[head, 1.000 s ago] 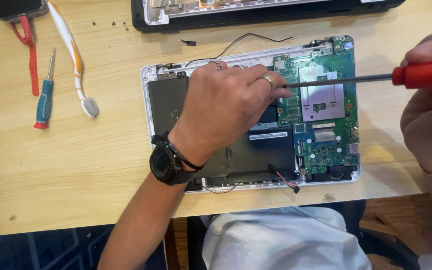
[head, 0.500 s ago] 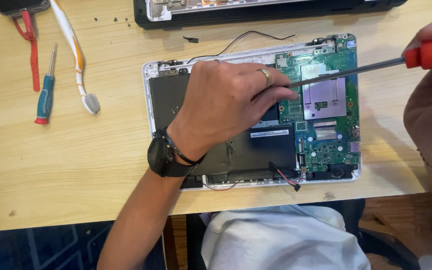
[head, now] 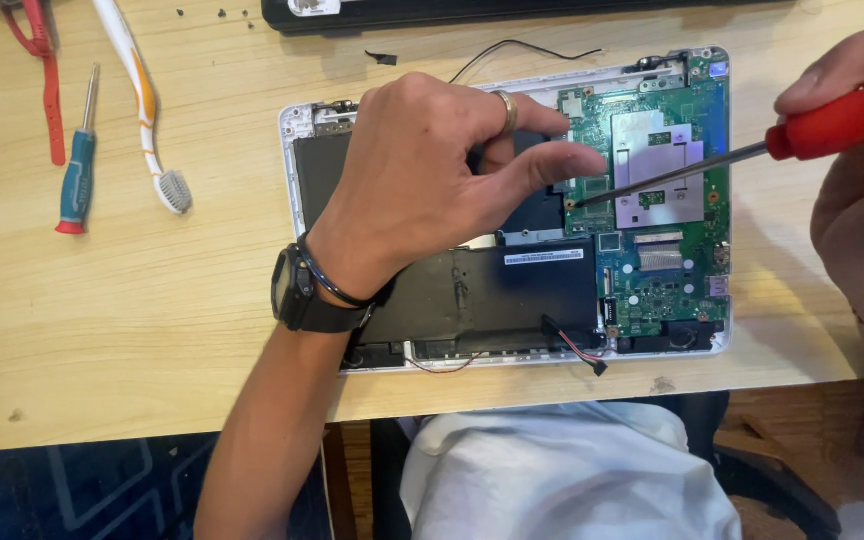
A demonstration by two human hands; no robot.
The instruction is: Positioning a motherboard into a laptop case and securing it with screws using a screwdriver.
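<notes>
An opened laptop base (head: 297,125) lies on the wooden table, showing a green circuit board (head: 667,270) on the right and a black battery (head: 512,290) below. My left hand (head: 432,180), with a ring and a black wristwatch, rests on the laptop's middle, its fingertips pressing by the board's left edge. My right hand (head: 852,150) grips a red-handled screwdriver (head: 832,122). Its metal tip touches the board next to my left fingertips.
A small blue-handled screwdriver (head: 77,175), a white and orange toothbrush (head: 147,120) and a red tool (head: 47,80) lie at the left. Another dark laptop part (head: 472,12) sits at the far edge. A loose black wire (head: 522,48) runs behind the laptop.
The screwdriver tip has moved down and left to meet the board beside my left fingers. The view has drawn closer to the laptop.
</notes>
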